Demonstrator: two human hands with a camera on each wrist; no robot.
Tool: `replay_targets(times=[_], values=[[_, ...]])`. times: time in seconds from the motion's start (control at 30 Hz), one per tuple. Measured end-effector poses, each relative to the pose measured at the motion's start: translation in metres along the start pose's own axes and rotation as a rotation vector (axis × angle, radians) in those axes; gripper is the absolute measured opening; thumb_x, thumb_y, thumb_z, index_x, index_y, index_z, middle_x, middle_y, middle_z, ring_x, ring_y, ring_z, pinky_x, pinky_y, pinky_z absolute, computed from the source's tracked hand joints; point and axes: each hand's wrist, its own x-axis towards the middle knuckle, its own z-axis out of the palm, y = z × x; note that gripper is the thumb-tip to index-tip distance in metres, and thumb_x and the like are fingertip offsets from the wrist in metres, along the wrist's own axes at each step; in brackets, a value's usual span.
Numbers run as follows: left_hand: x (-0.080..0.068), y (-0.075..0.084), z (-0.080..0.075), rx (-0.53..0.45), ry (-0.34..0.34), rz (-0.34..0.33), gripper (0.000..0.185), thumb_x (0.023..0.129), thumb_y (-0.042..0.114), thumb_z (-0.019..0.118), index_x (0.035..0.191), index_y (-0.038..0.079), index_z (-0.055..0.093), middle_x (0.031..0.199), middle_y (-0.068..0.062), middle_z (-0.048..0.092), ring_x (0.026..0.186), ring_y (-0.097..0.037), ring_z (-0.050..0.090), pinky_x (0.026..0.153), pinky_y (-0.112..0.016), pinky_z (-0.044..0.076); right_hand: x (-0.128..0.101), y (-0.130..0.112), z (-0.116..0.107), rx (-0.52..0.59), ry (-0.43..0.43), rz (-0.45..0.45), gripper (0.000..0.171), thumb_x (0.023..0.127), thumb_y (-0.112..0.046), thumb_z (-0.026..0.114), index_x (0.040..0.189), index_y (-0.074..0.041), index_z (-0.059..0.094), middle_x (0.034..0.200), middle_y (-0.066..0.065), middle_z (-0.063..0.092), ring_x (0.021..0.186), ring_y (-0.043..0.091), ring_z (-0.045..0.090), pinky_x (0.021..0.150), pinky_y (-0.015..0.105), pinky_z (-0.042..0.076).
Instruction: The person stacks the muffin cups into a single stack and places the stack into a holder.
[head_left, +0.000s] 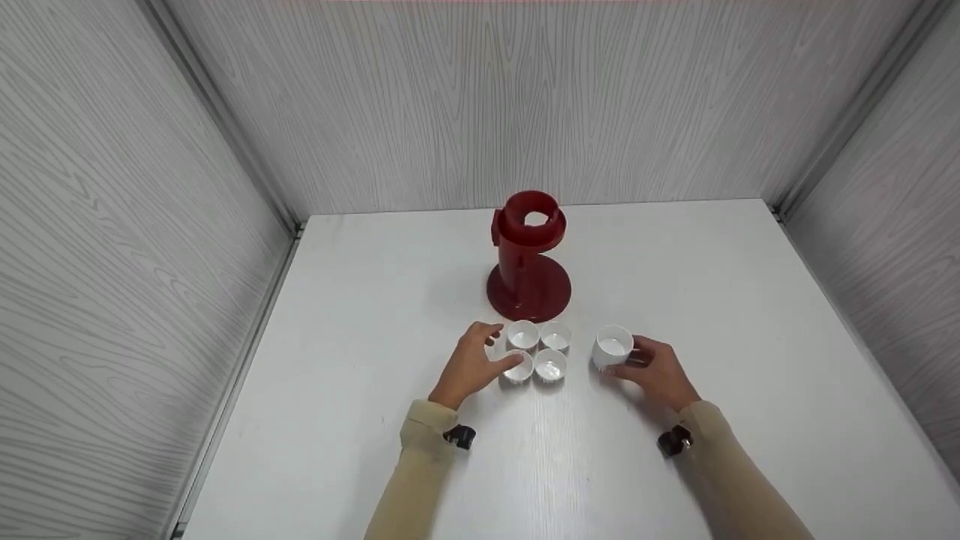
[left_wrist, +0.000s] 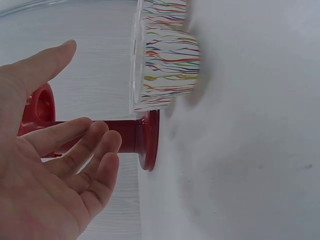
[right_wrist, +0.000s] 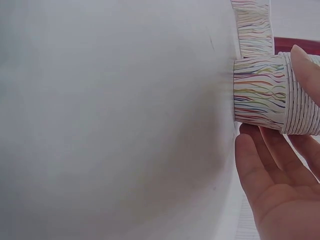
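Observation:
A stack of white paper baking cups (head_left: 612, 348) stands on the table, right of centre. My right hand (head_left: 660, 375) holds it from the right side, thumb in front and fingers around the back. In the right wrist view the stack (right_wrist: 260, 92) shows wavy coloured lines and many nested rims. Several single cups (head_left: 551, 364) sit in a tight square to its left. Over the near-left one reaches the thumb of my left hand (head_left: 471, 364). That hand is loosely spread and holds nothing; the left wrist view shows it apart from the striped cups (left_wrist: 170, 62).
Behind the cups stands a red holder (head_left: 529, 289) with a round base, an upright post and a ring at the top. The white table (head_left: 360, 300) meets grey wood-grain panels (head_left: 420, 112) at the back and both sides.

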Motion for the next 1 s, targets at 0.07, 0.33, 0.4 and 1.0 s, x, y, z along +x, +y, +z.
replay_targets(times=[0.07,0.33,0.4,1.0], values=[[-0.001,-0.003,0.004,0.008,-0.008,-0.027,0.073,0.089,0.042,0.081,0.145,0.004,0.055,0.134,-0.012,0.060,0.124,-0.028,0.060,0.105,-0.043,0.053,0.000,0.000,0.000,-0.004,0.001,0.003,0.070,0.079,-0.027,0.091,0.141,-0.011,0.062,0.136,0.012,0.068,0.121,0.031,0.070,0.101,0.032,0.057],[-0.004,-0.010,0.016,0.019,-0.039,-0.083,0.076,0.085,0.040,0.085,0.143,0.002,0.057,0.129,-0.013,0.063,0.117,-0.026,0.060,0.102,-0.043,0.053,0.000,-0.001,0.000,-0.003,0.005,0.000,0.069,0.079,-0.027,0.091,0.141,-0.011,0.062,0.134,0.012,0.069,0.119,0.030,0.070,0.098,0.026,0.057],[-0.004,-0.010,0.018,0.019,-0.041,-0.077,0.076,0.083,0.040,0.086,0.142,0.002,0.058,0.127,-0.012,0.063,0.115,-0.025,0.060,0.100,-0.042,0.052,0.001,-0.001,0.000,-0.002,0.008,-0.001,0.070,0.079,-0.027,0.091,0.141,-0.011,0.063,0.134,0.012,0.069,0.120,0.030,0.070,0.097,0.026,0.057],[-0.008,-0.015,0.028,0.003,-0.040,-0.007,0.059,0.078,0.030,0.092,0.126,0.004,0.069,0.113,-0.008,0.066,0.105,-0.020,0.060,0.098,-0.039,0.051,0.001,0.000,0.000,0.033,0.002,-0.013,0.072,0.077,-0.024,0.092,0.140,-0.008,0.062,0.137,0.014,0.068,0.120,0.031,0.070,0.097,0.021,0.057]])
